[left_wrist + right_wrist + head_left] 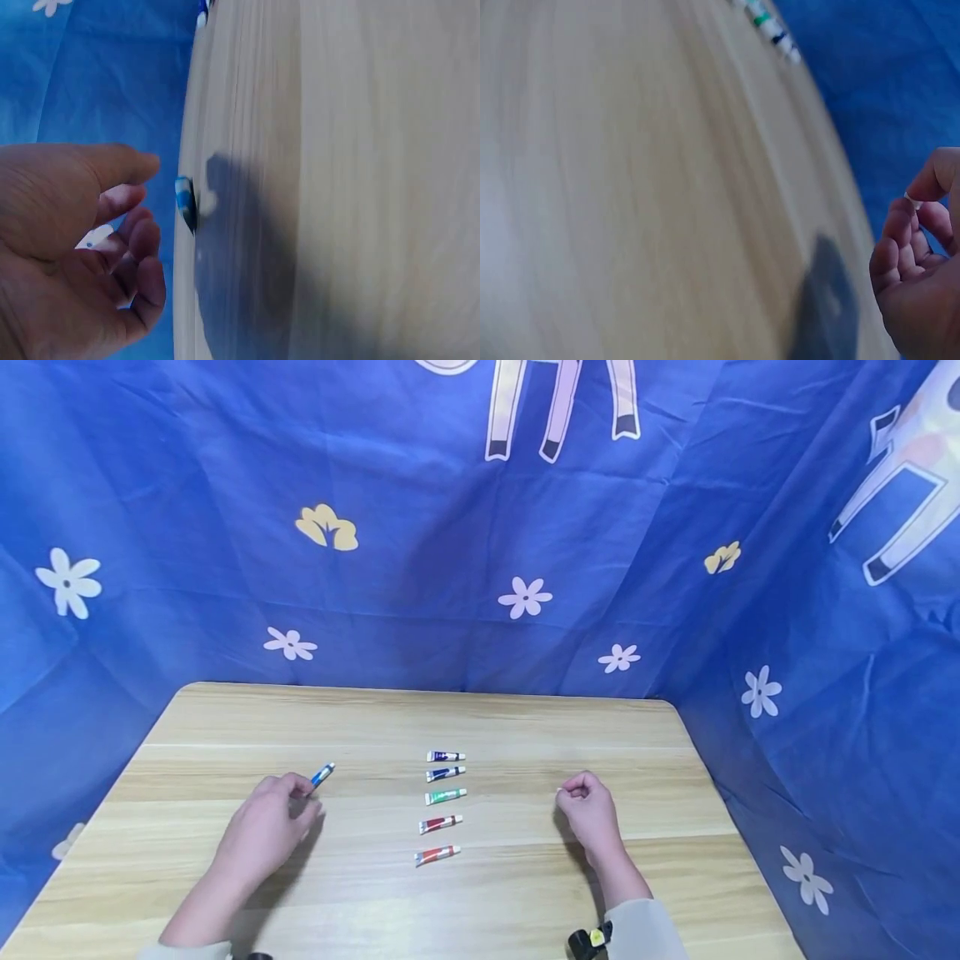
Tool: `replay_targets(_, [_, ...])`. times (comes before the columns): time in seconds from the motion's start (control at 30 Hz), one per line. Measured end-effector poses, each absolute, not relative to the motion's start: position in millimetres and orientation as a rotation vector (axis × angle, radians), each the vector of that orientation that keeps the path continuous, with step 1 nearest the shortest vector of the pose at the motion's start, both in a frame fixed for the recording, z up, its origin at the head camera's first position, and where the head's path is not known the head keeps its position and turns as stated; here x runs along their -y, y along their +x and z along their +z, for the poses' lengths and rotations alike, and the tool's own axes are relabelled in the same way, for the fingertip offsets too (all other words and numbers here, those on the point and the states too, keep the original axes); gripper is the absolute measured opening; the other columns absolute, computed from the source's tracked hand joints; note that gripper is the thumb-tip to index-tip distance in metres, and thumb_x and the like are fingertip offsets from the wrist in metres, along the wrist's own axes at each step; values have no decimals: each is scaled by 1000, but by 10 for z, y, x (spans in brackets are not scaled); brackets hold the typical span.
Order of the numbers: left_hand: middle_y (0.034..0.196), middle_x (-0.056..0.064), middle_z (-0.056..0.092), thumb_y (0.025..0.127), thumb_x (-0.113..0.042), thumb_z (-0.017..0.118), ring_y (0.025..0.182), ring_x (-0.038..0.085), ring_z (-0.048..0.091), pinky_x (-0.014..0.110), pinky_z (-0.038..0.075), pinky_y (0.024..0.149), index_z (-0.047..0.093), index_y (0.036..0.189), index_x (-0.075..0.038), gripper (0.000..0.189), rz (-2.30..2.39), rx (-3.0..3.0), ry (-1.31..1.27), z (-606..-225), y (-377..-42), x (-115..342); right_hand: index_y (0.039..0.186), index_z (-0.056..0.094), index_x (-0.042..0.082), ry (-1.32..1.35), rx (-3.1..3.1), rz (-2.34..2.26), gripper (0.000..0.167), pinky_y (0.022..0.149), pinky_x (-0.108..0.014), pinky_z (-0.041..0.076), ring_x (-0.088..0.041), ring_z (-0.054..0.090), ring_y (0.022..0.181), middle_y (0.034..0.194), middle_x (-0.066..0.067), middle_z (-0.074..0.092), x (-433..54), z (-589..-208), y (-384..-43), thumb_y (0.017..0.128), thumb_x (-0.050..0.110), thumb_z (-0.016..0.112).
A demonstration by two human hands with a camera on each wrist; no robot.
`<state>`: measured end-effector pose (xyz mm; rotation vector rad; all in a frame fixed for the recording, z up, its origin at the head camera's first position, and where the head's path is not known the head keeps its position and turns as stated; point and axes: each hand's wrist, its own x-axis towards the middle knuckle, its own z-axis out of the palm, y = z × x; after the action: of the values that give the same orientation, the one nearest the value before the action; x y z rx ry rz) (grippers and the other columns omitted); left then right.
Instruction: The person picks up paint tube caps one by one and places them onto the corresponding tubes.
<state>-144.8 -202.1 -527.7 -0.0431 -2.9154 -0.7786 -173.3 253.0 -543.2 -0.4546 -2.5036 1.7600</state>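
Observation:
My left hand (262, 827) hovers over the left of the table, fingers loosely bent. A small blue paint tube (323, 773) lies just past its fingertips; the left wrist view shows the tube (185, 201) on the tabletop, apart from the thumb and fingers. At right, my right hand (590, 814) pinches a small white piece (913, 201) between thumb and forefinger, mostly covered by the fingertips. Between the hands, paint tubes lie in a column: purple (446, 757), dark blue (446, 773), green (445, 796), dark red (440, 824) and orange-red (437, 856).
The wooden table (525, 910) has rounded far corners. A blue curtain (420, 568) printed with flowers and animals hangs behind it and along the sides. Dark wrist devices, one of them by the right cuff (588, 941), sit low over the near tabletop.

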Motion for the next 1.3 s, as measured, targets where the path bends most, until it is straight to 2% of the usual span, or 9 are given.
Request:
replay_targets(0.23, [123,36,62,94,-23,80,102,48,67,64,57,81,63,131,5,49,-728,3021,52,-5255,-1518,2113,96,64,8,-263,2456,2002,14,71,-20,51,-12,62,80,87,1,65,-2350,-5206,-1610,92,-1,74])
replay_targets(0.37, [117,33,65,96,-25,79,102,46,67,64,57,84,62,132,8,52,-744,3042,47,-5276,-1588,2153,96,63,8,-189,2427,2091,16,71,-20,51,-11,61,80,87,0,63,-2250,-5094,-1500,91,-4,73])
replay_targets(0.5, [107,25,69,99,-27,76,98,40,67,62,56,83,63,130,9,49,-763,3047,41,-5292,-1670,2179,97,62,3,-127,2422,2175,16,72,-19,52,-10,60,80,86,0,61,-2182,-5049,-1353,90,-7,72])
replay_targets(0.67, [103,23,69,102,-27,72,95,37,64,55,55,77,66,124,7,41,-745,3068,39,-5294,-1739,2162,101,62,-3,-19,2505,2188,16,68,-16,49,-7,58,76,86,1,61,-2153,-5073,-1197,91,-5,74])
replay_targets(0.8, [107,28,65,103,-21,69,98,40,62,54,53,77,66,117,4,29,-743,3075,62,-5304,-1743,2130,103,63,-3,79,2572,2151,16,67,-16,47,-6,56,75,88,2,62,-2141,-5108,-1134,92,-2,75])
replay_targets(0.97, [112,35,62,102,-14,65,106,48,61,61,53,83,66,113,6,23,-790,3034,67,-5354,-1689,2062,104,64,-4,178,2643,2102,16,75,-18,53,-8,61,82,92,1,64,-2162,-5133,-1080,93,1,75])
replay_targets(1.07, [105,30,65,102,-13,65,99,43,62,57,53,80,65,113,6,22,-847,3017,65,-5365,-1649,2019,104,65,-5,214,2657,2094,17,79,-19,56,-8,64,86,95,-1,66,-2206,-5144,-1046,93,2,75])
replay_targets(1.2, [93,15,64,105,-15,64,80,26,58,40,48,67,61,119,5,24,-970,3009,47,-5332,-1567,1963,105,65,-5,263,2645,2107,18,82,-20,58,-8,66,88,97,-1,67,-2263,-5159,-1007,93,3,77])
replay_targets(1.3, [89,8,62,106,-16,65,73,19,54,31,43,64,59,125,2,27,-1077,2999,35,-5285,-1481,1878,106,66,-5,287,2636,2105,20,82,-20,58,-7,66,88,97,0,68,-2275,-5173,-992,93,4,78])
